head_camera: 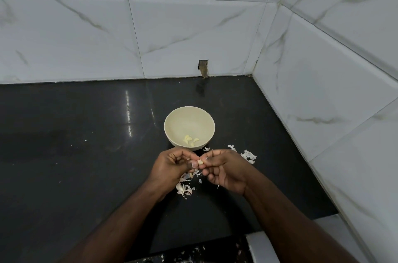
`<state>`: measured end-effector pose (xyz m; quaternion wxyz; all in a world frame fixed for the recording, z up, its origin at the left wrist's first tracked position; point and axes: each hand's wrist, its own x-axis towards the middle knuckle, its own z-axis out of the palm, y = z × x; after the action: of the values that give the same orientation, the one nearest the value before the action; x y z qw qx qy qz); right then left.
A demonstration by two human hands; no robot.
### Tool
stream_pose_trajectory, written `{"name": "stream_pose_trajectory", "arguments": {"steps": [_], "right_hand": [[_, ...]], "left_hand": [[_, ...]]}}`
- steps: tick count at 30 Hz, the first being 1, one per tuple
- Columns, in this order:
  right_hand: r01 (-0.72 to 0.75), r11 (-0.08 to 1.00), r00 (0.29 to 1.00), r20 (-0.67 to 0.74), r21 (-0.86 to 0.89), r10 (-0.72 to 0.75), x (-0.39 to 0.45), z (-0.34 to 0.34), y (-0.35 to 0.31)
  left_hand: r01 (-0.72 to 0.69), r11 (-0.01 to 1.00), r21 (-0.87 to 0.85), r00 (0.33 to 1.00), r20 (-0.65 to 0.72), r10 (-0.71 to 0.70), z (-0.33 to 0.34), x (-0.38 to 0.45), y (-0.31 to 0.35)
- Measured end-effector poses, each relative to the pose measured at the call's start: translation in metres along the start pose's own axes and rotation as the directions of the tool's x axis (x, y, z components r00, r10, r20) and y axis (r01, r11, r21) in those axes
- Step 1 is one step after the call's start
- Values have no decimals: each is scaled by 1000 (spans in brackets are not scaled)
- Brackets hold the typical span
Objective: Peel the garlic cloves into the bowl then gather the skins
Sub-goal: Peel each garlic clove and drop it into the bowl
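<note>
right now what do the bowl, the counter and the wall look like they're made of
Bowl: cream, matte, no gloss; plastic or unglazed-looking ceramic, hard to tell which.
Counter: black polished stone, likely granite, since it mirrors the light in bright streaks.
Wall: large glossy white tiles with grey marble-like veins and visible joints; probably ceramic rather than real marble.

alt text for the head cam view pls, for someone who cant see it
Both hands, left hand and right hand, pinch one garlic clove above a black counter. Behind them a cream bowl holds peeled cloves; skins lie scattered nearby.
</note>
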<state>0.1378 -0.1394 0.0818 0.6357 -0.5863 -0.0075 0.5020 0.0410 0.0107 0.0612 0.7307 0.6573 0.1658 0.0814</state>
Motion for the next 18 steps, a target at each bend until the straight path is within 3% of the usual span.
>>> {"name": "stream_pose_trajectory", "arguments": {"steps": [18], "right_hand": [[95,976,992,-63,-198,-110,-3,8,8]], "left_hand": [[117,987,-107,992,65,-111,-3,-4,-6]]}}
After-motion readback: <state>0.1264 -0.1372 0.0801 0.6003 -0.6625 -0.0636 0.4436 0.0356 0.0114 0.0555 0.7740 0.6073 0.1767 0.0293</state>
